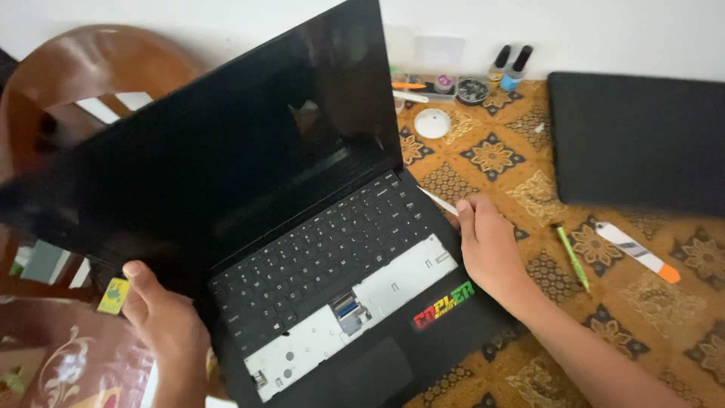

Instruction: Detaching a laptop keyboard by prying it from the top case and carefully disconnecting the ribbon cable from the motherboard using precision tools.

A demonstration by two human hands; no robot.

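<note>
A brown and gold patterned cloth [529, 189] covers the tabletop, and a white wall runs behind it; a brown chair [83, 68] stands at the back on the left. A black laptop [302, 249] lies open near the front of the tabletop, turned at a slant; its screen is dark, and part of the cover below the keys is off, so a pale metal plate [393, 283] shows. The left hand [162, 317] holds the laptop's left edge, with its grip clamped on that edge and the thumb on top; the right hand [487, 249] rests at the laptop's right edge, fingers curled and touching it, with a thin white stick [438, 201] just by the fingertips; one cannot tell if it is pinched. A green pen [572, 257] and a white tool with an orange tip [638, 251] lie to the right; a second dark laptop [638, 140], closed, sits further back; small bottles [510, 68] and a round white lid [432, 123] stand near the wall.
</note>
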